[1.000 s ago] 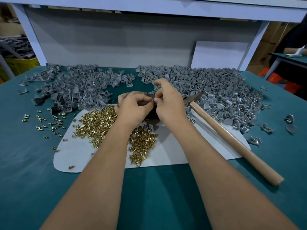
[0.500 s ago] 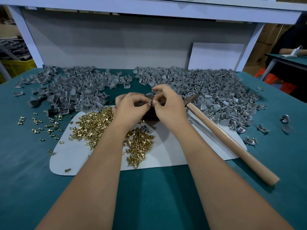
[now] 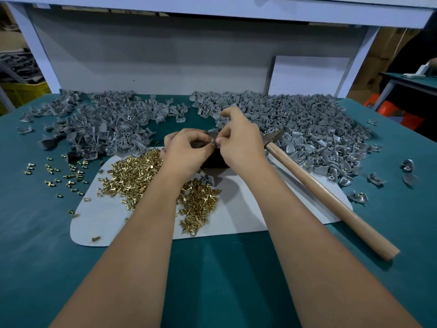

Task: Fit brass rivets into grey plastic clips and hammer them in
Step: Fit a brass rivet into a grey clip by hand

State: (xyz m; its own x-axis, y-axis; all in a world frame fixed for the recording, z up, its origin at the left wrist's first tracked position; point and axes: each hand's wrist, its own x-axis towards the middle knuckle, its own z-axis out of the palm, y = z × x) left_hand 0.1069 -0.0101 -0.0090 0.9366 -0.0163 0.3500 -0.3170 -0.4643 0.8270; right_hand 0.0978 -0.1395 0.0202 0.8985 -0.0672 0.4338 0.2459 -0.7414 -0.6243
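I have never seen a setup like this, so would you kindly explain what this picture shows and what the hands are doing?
No machine here: a camera worn on a person's head looks down at their two bare hands over a teal-covered workbench. The left hand and right hand meet above a dark block, pinching a small grey piece between their fingertips; it is too small to tell more. On the pale grey mat lies a heap of brass rivets. Grey plastic clips are piled at back left and back right. A wooden-handled hammer lies unheld to the right.
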